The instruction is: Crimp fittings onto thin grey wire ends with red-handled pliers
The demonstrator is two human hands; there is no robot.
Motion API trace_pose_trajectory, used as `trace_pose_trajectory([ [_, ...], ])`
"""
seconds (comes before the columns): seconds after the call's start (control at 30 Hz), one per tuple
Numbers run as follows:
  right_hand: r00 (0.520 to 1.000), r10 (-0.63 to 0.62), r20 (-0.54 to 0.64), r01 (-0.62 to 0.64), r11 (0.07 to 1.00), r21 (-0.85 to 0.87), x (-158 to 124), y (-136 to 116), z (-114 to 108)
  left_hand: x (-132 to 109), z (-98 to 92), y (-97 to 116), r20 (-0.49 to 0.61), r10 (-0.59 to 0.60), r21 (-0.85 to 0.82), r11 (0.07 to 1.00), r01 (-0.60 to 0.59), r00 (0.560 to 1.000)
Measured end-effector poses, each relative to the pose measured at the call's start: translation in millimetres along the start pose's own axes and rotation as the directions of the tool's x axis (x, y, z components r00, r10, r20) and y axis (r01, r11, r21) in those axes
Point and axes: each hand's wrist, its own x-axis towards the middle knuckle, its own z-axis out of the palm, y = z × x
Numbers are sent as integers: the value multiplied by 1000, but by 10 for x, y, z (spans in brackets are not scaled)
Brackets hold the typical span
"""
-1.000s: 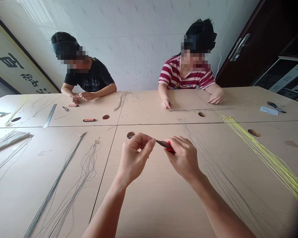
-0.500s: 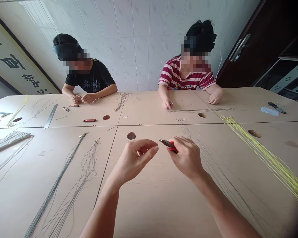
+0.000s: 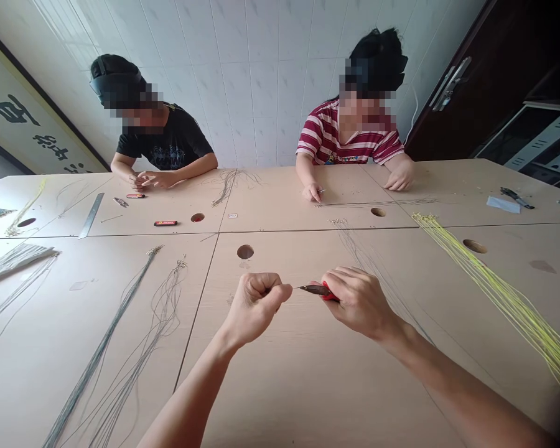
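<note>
My right hand (image 3: 358, 302) is closed round small pliers with red handles (image 3: 321, 290), their dark jaws pointing left. My left hand (image 3: 256, 305) is curled into a loose fist just left of the jaw tips, thumb and forefinger pinched together; what they hold is too small to see. Both hands hover over the light wooden table (image 3: 308, 386), near a round hole (image 3: 245, 251).
Grey wire bundles (image 3: 121, 336) lie to the left, thin grey wires (image 3: 378, 267) and yellow wires (image 3: 494, 292) to the right. Two people sit across the table, hands on it. A steel ruler (image 3: 91, 215), small red-black items (image 3: 166, 223) and cutters (image 3: 516, 198) lie farther off.
Both hands have dropped lower and nearer to me. My left hand's fingers, spread half a second ago, have curled into a fist beside the pliers' tips.
</note>
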Motion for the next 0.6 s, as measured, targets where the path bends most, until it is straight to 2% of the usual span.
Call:
trace_pose_trajectory([
  [0.17, 999, -28, 35, 28, 1000, 5, -49, 2, -18, -16, 19, -64, 28, -23, -64, 998, 25, 999],
  [0.47, 999, 41, 13, -41, 998, 39, -80, -61, 30, -39, 45, -151, -10, -50, -151, 987, 48, 999],
  [0.6, 998, 68, -1, -68, 996, 50, -61, -86, 38, -22, 5, -131, 34, -84, -85, 993, 86, 996],
])
